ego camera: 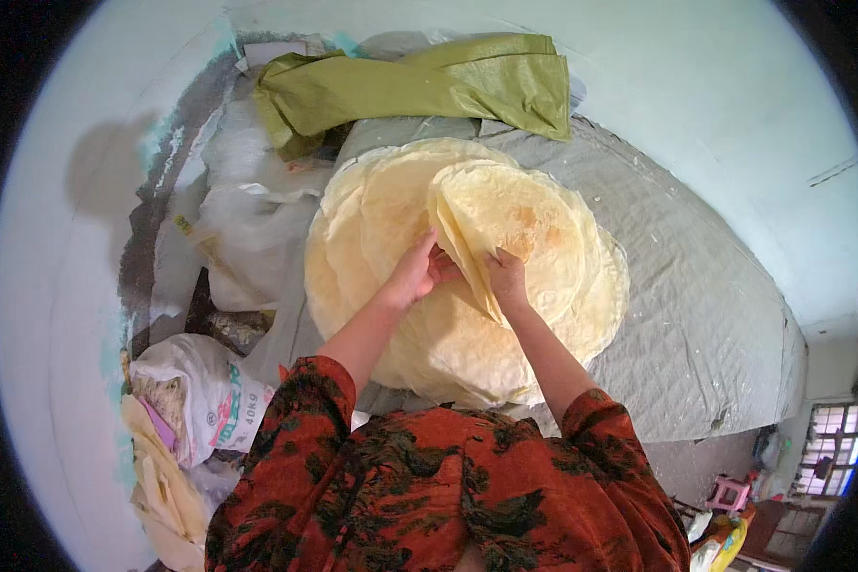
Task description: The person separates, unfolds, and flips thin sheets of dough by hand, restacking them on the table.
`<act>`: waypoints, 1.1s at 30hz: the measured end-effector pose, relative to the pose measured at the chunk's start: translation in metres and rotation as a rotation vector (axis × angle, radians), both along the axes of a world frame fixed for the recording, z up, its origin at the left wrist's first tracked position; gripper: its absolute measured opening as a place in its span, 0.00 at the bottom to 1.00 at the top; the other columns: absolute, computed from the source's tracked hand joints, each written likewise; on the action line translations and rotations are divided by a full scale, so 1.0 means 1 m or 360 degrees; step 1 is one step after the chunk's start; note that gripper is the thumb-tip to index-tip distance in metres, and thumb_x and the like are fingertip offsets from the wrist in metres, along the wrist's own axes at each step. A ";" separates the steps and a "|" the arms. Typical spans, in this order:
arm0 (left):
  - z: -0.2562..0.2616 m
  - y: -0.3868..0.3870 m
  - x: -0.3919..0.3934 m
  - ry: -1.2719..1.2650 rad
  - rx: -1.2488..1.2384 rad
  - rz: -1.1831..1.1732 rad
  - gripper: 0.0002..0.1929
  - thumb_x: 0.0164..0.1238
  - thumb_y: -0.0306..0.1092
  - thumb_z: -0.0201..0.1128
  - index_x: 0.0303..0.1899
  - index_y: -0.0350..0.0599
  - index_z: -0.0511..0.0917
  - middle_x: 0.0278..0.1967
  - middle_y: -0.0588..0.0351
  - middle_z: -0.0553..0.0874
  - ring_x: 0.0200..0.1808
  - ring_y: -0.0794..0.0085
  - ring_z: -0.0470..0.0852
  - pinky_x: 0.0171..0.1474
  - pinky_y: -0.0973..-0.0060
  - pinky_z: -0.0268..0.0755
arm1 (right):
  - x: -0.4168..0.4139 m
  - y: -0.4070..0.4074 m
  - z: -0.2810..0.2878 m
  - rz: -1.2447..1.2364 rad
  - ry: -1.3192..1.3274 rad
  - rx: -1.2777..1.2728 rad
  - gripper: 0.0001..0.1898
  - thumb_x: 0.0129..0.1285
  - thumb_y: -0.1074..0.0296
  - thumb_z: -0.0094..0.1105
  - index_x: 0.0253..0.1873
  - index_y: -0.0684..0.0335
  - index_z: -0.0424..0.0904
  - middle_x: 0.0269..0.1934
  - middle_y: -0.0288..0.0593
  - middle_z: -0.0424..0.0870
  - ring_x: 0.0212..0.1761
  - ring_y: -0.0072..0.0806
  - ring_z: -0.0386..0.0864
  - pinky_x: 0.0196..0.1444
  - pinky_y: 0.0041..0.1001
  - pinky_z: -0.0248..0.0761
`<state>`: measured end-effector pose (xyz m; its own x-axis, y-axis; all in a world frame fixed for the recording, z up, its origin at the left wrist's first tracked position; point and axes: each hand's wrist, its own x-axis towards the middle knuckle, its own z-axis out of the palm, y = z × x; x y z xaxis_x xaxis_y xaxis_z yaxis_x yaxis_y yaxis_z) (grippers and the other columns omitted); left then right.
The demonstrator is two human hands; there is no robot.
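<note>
Before me a pile of large, thin round flatbreads (393, 336) lies on a quilted grey cover. On top of it, a folded flatbread (536, 214) with brown toasted spots leans with its left edge lifted. My right hand (508, 277) grips the lifted layers at their lower left edge, thumb on the upper face. My left hand (423, 268) is just left of that edge, thumb up by the layers and fingers spread. Whether its fingertips touch the bread I cannot tell; no hold shows.
The grey quilted cover (686, 307) spreads right of the pile. An olive woven sack (415, 89) lies folded behind. At left stand clear plastic bags (257, 236) and a printed white sack (204, 393), with broken flatbread pieces (164, 493) below. A pink stool (728, 493) is far right.
</note>
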<state>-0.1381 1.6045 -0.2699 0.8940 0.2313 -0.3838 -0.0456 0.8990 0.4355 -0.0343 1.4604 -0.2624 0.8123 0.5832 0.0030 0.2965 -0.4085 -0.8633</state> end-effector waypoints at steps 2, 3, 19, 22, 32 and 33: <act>0.000 -0.001 0.001 -0.0079 -0.0082 -0.0011 0.17 0.70 0.43 0.47 0.53 0.46 0.65 0.46 0.51 0.76 0.44 0.60 0.79 0.45 0.58 0.77 | 0.000 0.002 -0.002 -0.0042 0.0083 0.0067 0.12 0.58 0.65 0.53 0.41 0.69 0.77 0.28 0.56 0.79 0.29 0.38 0.79 0.34 0.30 0.69; 0.002 -0.001 0.003 -0.0092 0.0003 -0.0039 0.17 0.69 0.43 0.48 0.54 0.46 0.66 0.47 0.53 0.77 0.45 0.61 0.79 0.45 0.60 0.77 | 0.000 0.003 0.000 -0.0075 0.0159 0.0155 0.14 0.58 0.65 0.54 0.42 0.70 0.76 0.30 0.56 0.80 0.31 0.38 0.79 0.36 0.29 0.70; -0.018 0.005 0.007 0.0351 0.0581 -0.0036 0.17 0.61 0.29 0.53 0.52 0.41 0.68 0.45 0.50 0.78 0.42 0.63 0.81 0.36 0.66 0.78 | 0.183 -0.016 0.193 0.0039 -0.0571 -0.0637 0.10 0.58 0.66 0.56 0.38 0.66 0.81 0.32 0.47 0.84 0.30 0.29 0.80 0.35 0.25 0.73; 0.003 0.006 -0.002 0.0209 0.0559 -0.0037 0.19 0.61 0.30 0.53 0.54 0.41 0.66 0.47 0.50 0.77 0.43 0.63 0.80 0.38 0.64 0.79 | 0.127 0.011 0.264 0.0061 -0.0177 -0.0378 0.10 0.58 0.66 0.55 0.40 0.65 0.81 0.31 0.48 0.84 0.31 0.30 0.81 0.35 0.29 0.73; 0.026 0.003 0.029 0.0383 0.0286 -0.0209 0.16 0.63 0.32 0.50 0.52 0.44 0.66 0.41 0.48 0.78 0.37 0.58 0.81 0.40 0.59 0.78 | -0.048 0.004 0.047 0.0149 -0.0944 -0.0251 0.12 0.57 0.59 0.53 0.41 0.59 0.77 0.34 0.52 0.80 0.35 0.46 0.79 0.38 0.42 0.71; 0.031 0.001 0.028 0.0400 0.0290 -0.0235 0.16 0.63 0.32 0.50 0.52 0.44 0.66 0.41 0.48 0.78 0.37 0.58 0.81 0.40 0.59 0.78 | -0.045 -0.001 0.047 0.0030 -0.0789 -0.0462 0.12 0.55 0.60 0.55 0.40 0.61 0.78 0.33 0.52 0.80 0.34 0.47 0.78 0.38 0.41 0.70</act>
